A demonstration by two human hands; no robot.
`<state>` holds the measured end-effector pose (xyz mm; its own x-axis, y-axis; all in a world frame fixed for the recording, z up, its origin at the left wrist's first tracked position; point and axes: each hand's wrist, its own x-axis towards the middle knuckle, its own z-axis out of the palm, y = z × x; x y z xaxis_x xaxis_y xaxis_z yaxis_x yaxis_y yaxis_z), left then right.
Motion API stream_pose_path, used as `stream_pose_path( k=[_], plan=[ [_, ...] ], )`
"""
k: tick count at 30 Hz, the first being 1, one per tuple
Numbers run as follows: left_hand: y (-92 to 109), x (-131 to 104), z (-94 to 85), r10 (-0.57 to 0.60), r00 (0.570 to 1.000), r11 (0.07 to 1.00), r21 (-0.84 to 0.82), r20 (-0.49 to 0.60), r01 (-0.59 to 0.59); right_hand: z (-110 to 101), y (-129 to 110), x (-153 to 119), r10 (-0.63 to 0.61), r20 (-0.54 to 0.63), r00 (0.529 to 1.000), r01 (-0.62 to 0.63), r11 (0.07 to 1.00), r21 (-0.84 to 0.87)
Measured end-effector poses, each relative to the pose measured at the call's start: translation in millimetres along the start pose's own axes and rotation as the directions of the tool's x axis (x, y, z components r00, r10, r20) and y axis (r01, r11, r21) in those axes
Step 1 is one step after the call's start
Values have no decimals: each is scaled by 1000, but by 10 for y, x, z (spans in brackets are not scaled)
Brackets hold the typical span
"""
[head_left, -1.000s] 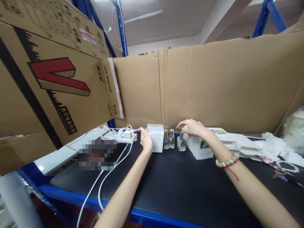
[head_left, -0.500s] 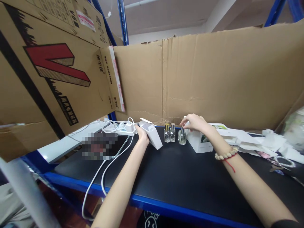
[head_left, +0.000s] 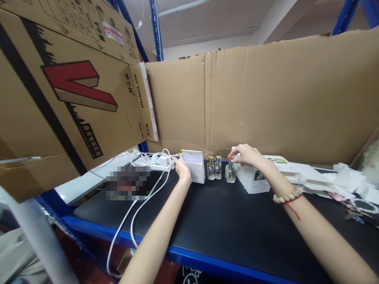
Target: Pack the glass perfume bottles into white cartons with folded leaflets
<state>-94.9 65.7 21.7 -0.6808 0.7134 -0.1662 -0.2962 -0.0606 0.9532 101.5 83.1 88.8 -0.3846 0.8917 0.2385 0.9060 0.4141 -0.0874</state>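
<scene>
At the left side of a small white box, my left hand grips it. The box stands upright on the black tabletop with its top flap raised. My right hand pinches the top of a small clear glass bottle, which appears to rest on the table. Between the box and that bottle stand two more glass bottles, one with a gold cap and one with a silver cap. Just right of the pinched bottle is a larger white carton with a green picture, partly behind my right wrist.
Flattened white cartons and paper lie at the right, near keys with a ring-shaped charm. A power strip with white cables sits at the back left; cables hang over the blue front edge. Cardboard walls close off the back and left.
My left hand has turned the white box from tilted to upright and it now stands close to the bottles. My right hand stays at the same bottle's top.
</scene>
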Motion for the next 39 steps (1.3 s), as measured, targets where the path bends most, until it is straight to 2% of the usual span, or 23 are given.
stream_pose_path(
  k=[5, 8, 14, 19, 22, 26, 30, 33, 37, 39],
  plan=[
    [16, -39, 18, -30, 997, 999, -15, 71, 32, 18, 13, 10, 2, -3, 1000, -2, 1000, 20],
    [19, -36, 16, -11, 998, 1000, 7, 65, 10, 19, 23, 21, -7, 2, 1000, 7, 1000, 31],
    [-29, 34, -26, 102, 994, 985, 142, -48, -94, -7, 11, 18, -14, 14, 1000, 14, 1000, 5],
    [-137, 14, -53, 247, 968, 922, 317, -43, -221, -7, 0, 11, -15, -5, 1000, 15, 1000, -26],
    [-156, 11, -84, 354, 935, 855, 403, 10, -327, 4, 4, 14, -26, 0, 1000, 26, 999, -22],
    [-117, 22, -133, 461, 871, 728, 489, 170, -481, 11, -7, 11, -23, 4, 1000, 23, 999, -22],
    [-71, 13, -149, 517, 806, 601, 550, 288, -581, 6, -28, -4, -14, 13, 1000, 14, 999, -29],
    [-65, 7, -151, 566, 764, 499, 609, 311, -617, 10, -34, -7, -17, 22, 1000, 18, 999, -27],
    [-73, 3, -171, 568, 782, 540, 601, 255, -589, 23, -32, 7, -34, 15, 999, 35, 999, -30],
    [-68, -4, -178, 548, 808, 628, 532, 215, -568, 23, -31, 11, -49, 12, 999, 49, 998, -36]
  ],
)
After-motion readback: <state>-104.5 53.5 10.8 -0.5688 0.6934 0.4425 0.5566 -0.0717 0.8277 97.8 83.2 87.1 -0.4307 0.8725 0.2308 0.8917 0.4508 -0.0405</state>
